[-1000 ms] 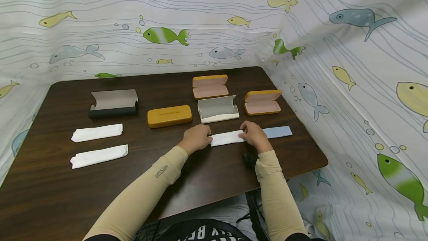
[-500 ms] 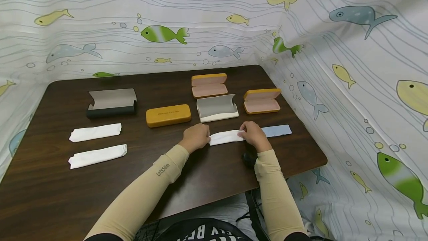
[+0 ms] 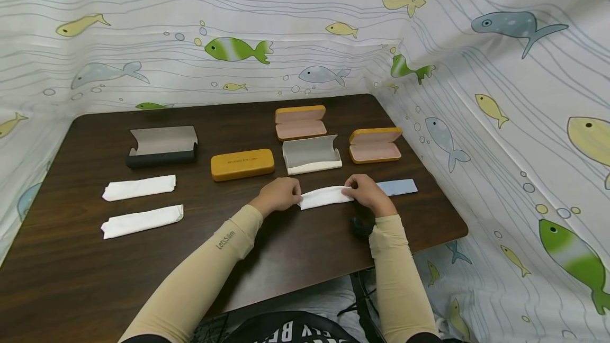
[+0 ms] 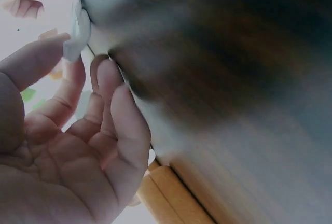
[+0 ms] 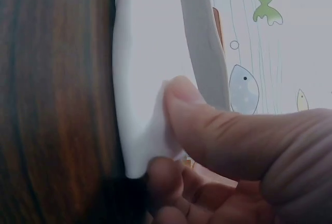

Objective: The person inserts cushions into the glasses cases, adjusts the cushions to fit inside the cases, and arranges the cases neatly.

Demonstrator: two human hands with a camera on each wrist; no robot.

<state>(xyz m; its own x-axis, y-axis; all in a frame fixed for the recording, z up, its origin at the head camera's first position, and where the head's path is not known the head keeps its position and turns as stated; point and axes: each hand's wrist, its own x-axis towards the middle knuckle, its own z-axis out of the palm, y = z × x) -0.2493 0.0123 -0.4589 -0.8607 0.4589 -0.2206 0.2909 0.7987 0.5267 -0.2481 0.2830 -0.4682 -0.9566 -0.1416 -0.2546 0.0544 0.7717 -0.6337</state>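
Note:
A folded white cloth strip (image 3: pixel 326 196) lies along the front right part of the table, its middle slightly bowed. My left hand (image 3: pixel 278 195) pinches its left end; in the left wrist view the thumb and index finger meet on the cloth (image 4: pixel 78 32) while the other fingers bend loosely. At the other end my right hand (image 3: pixel 370 195) pinches the strip, with the thumb (image 5: pixel 194 120) on top in the right wrist view. A light blue folded strip (image 3: pixel 401 187) sticks out beyond the right hand, partly hidden by it.
Two more folded white strips, an upper one (image 3: pixel 139 188) and a lower one (image 3: pixel 143 221), lie at left. Behind stand an open dark case (image 3: pixel 162 160), a closed yellow case (image 3: pixel 242 165), an open white case (image 3: pixel 312 155) and two open yellow cases (image 3: pixel 300 130). The table's right edge is near.
The white strip now bows more in its middle. My right hand has shifted slightly to the right, and both hands keep their pinch on the ends.

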